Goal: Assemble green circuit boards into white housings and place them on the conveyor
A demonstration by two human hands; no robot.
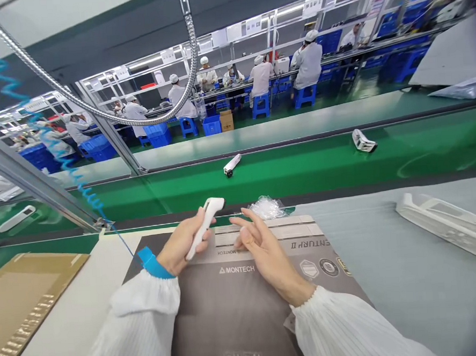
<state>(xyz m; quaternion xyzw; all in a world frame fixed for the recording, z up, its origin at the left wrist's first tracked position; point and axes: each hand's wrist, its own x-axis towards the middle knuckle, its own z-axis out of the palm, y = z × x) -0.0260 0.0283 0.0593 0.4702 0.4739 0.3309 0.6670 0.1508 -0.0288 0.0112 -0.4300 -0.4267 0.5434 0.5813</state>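
My left hand (187,239), with a blue strap at the wrist, is wrapped round a white handheld device (204,227) with a dark tip at its upper end. My right hand (264,246) is just to the right, fingers apart and bent, holding nothing. Both are above a dark grey printed box (225,307) lying flat. Beyond my right hand sits a small heap of clear plastic (267,207). On the green conveyor belt (297,169) lie a white device (232,165) near the middle and another white device (363,141) further right.
Brown cardboard (23,304) lies at the left. A long white plastic part (450,224) rests on the grey surface at the right. A metal post (110,137) and a coiled blue cord (76,177) stand left. Several people in white work across the aisle.
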